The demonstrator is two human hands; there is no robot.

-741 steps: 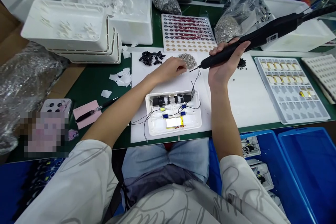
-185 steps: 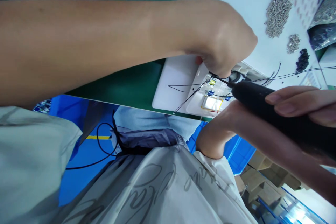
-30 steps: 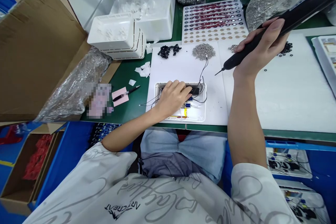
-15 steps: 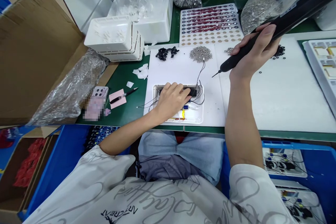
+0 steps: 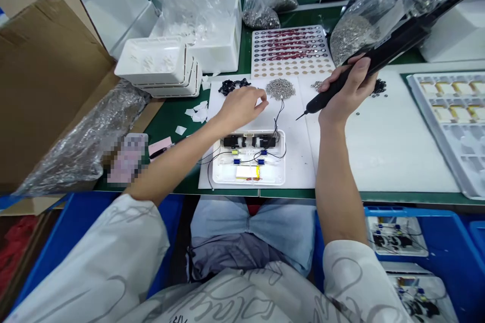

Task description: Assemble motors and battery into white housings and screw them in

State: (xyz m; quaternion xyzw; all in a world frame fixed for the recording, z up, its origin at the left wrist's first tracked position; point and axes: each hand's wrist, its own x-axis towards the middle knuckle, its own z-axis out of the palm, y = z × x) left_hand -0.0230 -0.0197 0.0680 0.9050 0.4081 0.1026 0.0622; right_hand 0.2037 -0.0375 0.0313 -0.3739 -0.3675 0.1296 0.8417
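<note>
A white tray lies near the table's front edge with a black cylindrical part, small blue and yellow parts, a flat battery and thin black wires in it. My left hand hovers beyond it, fingers curled, fingertips beside the pile of small silver screws; whether it holds a screw I cannot make out. My right hand grips a black electric screwdriver, its tip pointing down-left above the white mat.
Stacked white trays and a cardboard box stand at the left. Black clips, a sheet of red-wired parts, bags of screws and a compartment tray lie around. Blue bins sit below the table's edge.
My left hand has lifted off the black part in the tray and reached forward to the screw pile. The right hand with the screwdriver has shifted slightly left and down.
</note>
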